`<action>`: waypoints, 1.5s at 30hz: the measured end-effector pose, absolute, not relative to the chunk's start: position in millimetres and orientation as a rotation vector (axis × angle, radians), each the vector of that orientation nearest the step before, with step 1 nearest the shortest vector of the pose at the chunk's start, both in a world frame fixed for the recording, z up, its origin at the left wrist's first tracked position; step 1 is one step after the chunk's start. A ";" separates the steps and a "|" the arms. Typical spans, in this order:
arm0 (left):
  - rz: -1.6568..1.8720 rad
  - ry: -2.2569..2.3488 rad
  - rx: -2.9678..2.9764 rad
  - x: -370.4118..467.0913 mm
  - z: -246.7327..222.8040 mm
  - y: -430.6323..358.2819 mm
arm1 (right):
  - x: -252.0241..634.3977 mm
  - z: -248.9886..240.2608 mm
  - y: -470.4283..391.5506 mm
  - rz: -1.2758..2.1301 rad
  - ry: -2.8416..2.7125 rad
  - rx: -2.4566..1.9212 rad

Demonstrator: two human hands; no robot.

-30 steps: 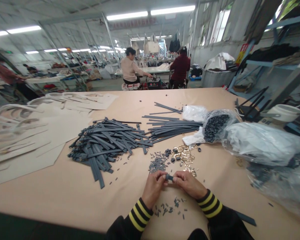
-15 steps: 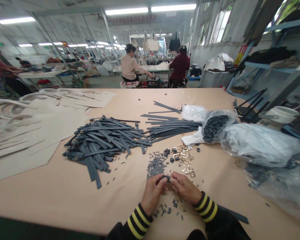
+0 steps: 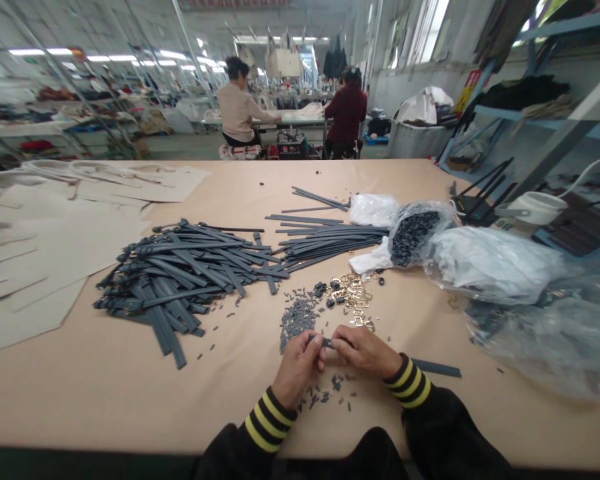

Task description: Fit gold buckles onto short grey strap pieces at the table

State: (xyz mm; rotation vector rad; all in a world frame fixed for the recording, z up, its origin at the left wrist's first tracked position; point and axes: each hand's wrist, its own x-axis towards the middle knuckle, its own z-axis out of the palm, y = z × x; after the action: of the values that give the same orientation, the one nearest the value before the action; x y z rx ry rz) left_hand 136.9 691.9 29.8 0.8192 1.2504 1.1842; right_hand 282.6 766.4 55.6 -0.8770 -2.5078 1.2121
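A dark grey strap (image 3: 437, 367) runs under my right wrist, its far end lying on the table. My right hand (image 3: 366, 349) is closed on it, fingers pinched near its other end. Facing it, my left hand (image 3: 299, 365) pinches that same end between thumb and fingers. Just beyond my left hand is a heap of small grey pieces (image 3: 299, 316). Gold-coloured metal rings or buckles (image 3: 356, 293) lie past my right hand, with a few black bits beside them. More small dark pieces (image 3: 324, 398) are scattered nearer to me, between my forearms.
A big pile of dark straps (image 3: 180, 267) lies left, longer strips (image 3: 335, 241) behind. Pale fabric panels (image 3: 40, 247) cover the far left. At right are a bag of black parts (image 3: 416, 237), white plastic bags (image 3: 495, 260) and a white bucket (image 3: 537, 210). Two people sit beyond the table.
The view has tilted down and shifted right. My hands have drawn slightly apart, baring the strap's end between them. The strap now lies straighter out to the right of my wrist.
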 end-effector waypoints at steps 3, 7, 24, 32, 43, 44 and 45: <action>1.208 1.236 0.827 139.9 36.6 702.1 | 299.4 62.7 780.7 1.253 -2.442 -0.919; 1.201 1.464 1.127 136.7 42.6 710.4 | 321.3 64.7 796.3 1.366 -2.099 -1.114; 0.457 1.653 2.169 208.6 37.5 765.5 | 337.3 29.8 815.6 1.294 -1.593 -1.359; 0.532 1.619 1.978 194.7 36.8 771.7 | 331.8 38.1 811.4 1.246 -1.819 -1.302; 0.958 1.340 1.009 159.0 25.7 741.9 | 301.1 42.5 785.4 1.258 -2.145 -1.033; 0.983 1.309 0.991 157.1 23.8 739.2 | 298.8 41.6 783.7 1.272 -2.145 -1.027; 0.999 1.295 0.988 155.2 21.5 737.2 | 297.2 40.3 782.9 1.295 -2.141 -1.033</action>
State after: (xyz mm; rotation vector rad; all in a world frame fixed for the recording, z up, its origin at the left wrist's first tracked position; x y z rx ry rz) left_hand 155.2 737.2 21.5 0.9882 1.2948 0.9986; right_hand 297.2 782.9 40.3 -1.0329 -2.1406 1.2945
